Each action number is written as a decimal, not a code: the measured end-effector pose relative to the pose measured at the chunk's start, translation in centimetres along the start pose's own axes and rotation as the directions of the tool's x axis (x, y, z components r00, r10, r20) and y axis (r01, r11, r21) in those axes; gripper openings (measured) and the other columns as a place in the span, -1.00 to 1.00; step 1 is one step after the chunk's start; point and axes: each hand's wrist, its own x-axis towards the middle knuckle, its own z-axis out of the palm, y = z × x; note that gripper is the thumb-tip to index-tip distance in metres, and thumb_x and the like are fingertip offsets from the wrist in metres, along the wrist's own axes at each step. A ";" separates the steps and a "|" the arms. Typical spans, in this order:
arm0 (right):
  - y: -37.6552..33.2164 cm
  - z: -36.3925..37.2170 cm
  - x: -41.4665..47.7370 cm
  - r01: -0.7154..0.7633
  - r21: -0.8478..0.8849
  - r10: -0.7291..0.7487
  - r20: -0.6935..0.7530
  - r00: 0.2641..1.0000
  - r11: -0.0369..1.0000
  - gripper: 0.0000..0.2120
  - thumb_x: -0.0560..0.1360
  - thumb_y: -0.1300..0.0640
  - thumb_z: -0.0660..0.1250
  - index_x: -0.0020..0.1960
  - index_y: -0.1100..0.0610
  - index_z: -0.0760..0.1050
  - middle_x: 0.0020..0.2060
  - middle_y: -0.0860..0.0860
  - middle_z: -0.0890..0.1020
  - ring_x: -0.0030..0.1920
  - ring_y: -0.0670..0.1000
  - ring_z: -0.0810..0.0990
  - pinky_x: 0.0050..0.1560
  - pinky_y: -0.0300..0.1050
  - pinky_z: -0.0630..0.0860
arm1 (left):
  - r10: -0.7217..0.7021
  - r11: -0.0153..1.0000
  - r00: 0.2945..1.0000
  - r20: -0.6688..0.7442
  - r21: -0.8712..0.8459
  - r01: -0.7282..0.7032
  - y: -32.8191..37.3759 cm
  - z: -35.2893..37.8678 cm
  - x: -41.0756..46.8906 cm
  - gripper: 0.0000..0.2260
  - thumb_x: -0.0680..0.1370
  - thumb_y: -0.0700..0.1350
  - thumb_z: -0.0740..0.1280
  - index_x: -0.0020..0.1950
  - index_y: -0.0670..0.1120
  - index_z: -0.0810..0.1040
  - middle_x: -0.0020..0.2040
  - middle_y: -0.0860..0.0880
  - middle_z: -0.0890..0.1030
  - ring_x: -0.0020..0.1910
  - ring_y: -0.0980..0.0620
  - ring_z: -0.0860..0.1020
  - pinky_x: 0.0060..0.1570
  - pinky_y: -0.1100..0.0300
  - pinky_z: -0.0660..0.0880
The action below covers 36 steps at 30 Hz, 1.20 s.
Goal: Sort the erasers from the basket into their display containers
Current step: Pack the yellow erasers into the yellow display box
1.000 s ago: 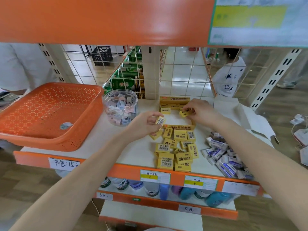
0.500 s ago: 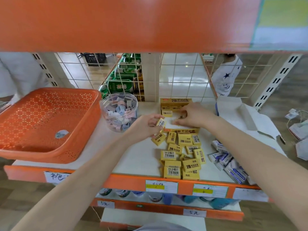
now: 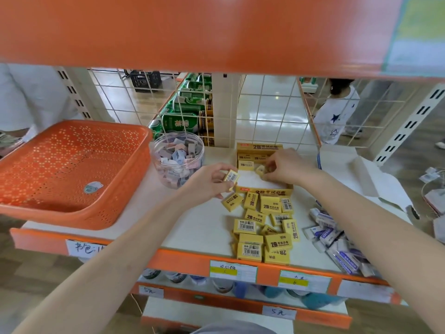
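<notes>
With left hand (image 3: 207,183), grips yellow eraser (image 3: 231,177), barcode up, just left of display box (image 3: 265,191). With right hand (image 3: 286,167), pinches second eraser (image 3: 261,169) inside that box. In front, loose yellow erasers (image 3: 262,225) heaped on shelf; at far left, orange basket (image 3: 72,169).

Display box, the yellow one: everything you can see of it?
The display box is an open yellow cardboard tray printed 2B, lid flap upright behind, flat on the shelf. Its white floor is mostly bare; a few erasers line its rear. The right hand pinches one more inside. A loose pile lies just before its front wall.
</notes>
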 end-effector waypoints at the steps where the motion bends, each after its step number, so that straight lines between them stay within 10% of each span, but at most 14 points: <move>1: 0.0 0.1 0.0 0.005 0.004 -0.005 -0.017 1.000 1.000 -0.72 0.43 -0.03 0.40 0.06 0.10 0.60 -0.03 0.00 0.62 -0.09 -0.04 0.48 -0.12 -0.21 0.40 | -0.001 1.000 1.000 0.000 -0.005 0.001 0.0 0.0 -0.1 -0.70 0.54 -0.23 0.33 0.25 0.00 0.48 -0.01 0.06 0.65 -0.18 0.24 0.60 -0.29 0.36 0.49; 24: -1.0 1.9 0.9 -0.014 0.126 0.047 -0.259 0.965 0.992 -0.82 0.47 0.07 0.37 0.02 0.14 0.58 0.00 0.05 0.62 0.03 0.04 0.53 -0.09 -0.22 0.35 | -0.010 1.000 1.000 -0.029 -0.018 0.010 -0.2 0.2 -1.2 -0.62 0.53 -0.27 0.35 0.32 -0.04 0.45 0.08 -0.02 0.63 -0.11 0.19 0.61 -0.28 0.35 0.52; 31: -1.8 0.0 -0.4 0.066 0.017 -0.063 -0.171 0.983 0.998 -0.81 0.54 0.11 0.28 0.08 0.16 0.57 0.00 0.07 0.62 -0.09 -0.01 0.51 -0.07 -0.19 0.39 | 0.018 0.999 1.000 0.005 -0.046 -0.018 0.0 0.2 -1.7 -0.56 0.48 -0.31 0.39 0.33 -0.09 0.44 0.03 -0.02 0.65 -0.09 0.15 0.65 -0.12 0.27 0.57; 36: -4.7 -2.4 -4.8 0.200 0.389 -0.226 0.022 0.974 0.899 -0.75 0.53 -0.11 0.25 0.14 -0.06 0.52 -0.18 -0.15 0.61 -0.20 -0.15 0.61 -0.21 -0.39 0.46 | 0.052 0.995 0.994 -0.091 0.092 -0.044 1.1 0.6 -1.6 -0.55 0.46 -0.16 0.45 0.32 0.02 0.45 -0.01 0.06 0.66 -0.07 0.18 0.61 -0.05 0.30 0.52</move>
